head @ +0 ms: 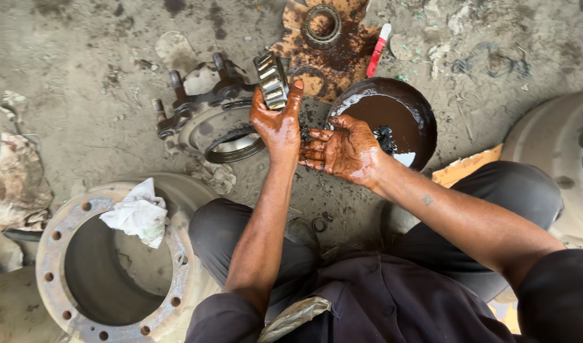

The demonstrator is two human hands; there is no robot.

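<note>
Left hand gripping roller bearing, fingers clamping round outer ring, holding it upright above floor. Right hand lying open, palm up, just beside left wrist, smeared with dark grease. Am judging bearing heavy, rigid steel, very slippery; best hold across both flat faces, not rollers. Grease bowl near right; hub part close left, studs jutting. Brake drum well apart. Possibly more grease under palm; view unclear.

Greasy left hand grips a roller bearing; right hand spreads open beside a grease bowl.
</note>
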